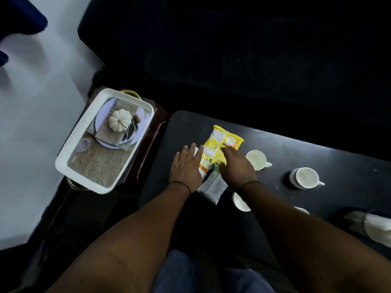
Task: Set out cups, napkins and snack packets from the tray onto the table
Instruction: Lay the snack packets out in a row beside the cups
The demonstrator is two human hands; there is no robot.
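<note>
Centre frame: left hand (186,166) flat on snack packets (213,182), right hand (237,166) pinching yellow packet (222,144) on black table (306,144). White tray (69,157) left; cups (304,177) right.

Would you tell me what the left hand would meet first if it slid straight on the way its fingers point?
Probably only bare black table: the left hand points up-frame, just left of the yellow snack packet.

Hardly any lettering can be read. The crinkled yellow plastic snack packet (222,144) carries a few dark letters at its 11 o'clock corner, too blurred to make out. The pale flat sachet (213,186) at its 6 o'clock shows grey print, also illegible.
</note>
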